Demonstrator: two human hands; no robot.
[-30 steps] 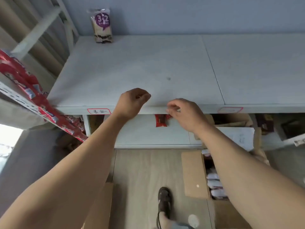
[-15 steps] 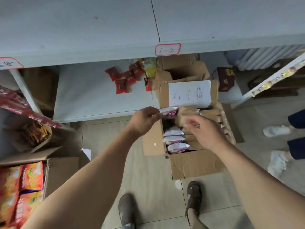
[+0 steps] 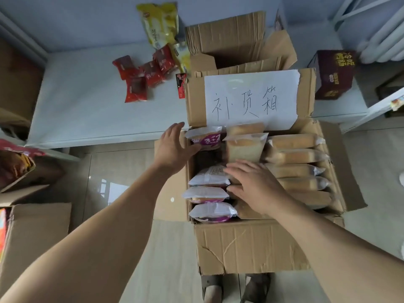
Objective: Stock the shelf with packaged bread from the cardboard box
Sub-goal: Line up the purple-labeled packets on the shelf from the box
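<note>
Two open hands (image 3: 175,147) (image 3: 253,186) over one cardboard box (image 3: 251,248), four purple-white bread packs (image 3: 207,194) inside

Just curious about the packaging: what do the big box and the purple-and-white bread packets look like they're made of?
The cardboard box looks like plain brown corrugated card, matte, creased and torn along its front. The purple-and-white packets seem to be thin glossy plastic film, shiny and crinkled with sealed ends.

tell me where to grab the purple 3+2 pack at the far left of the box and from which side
Probably by its upper sealed edge, coming from above and the left. The purple pack stands tilted against the box's far flap, top edge exposed, with an open gap in front of it. The left hand is open beside it already; clear bread packs crowd its right.
</note>
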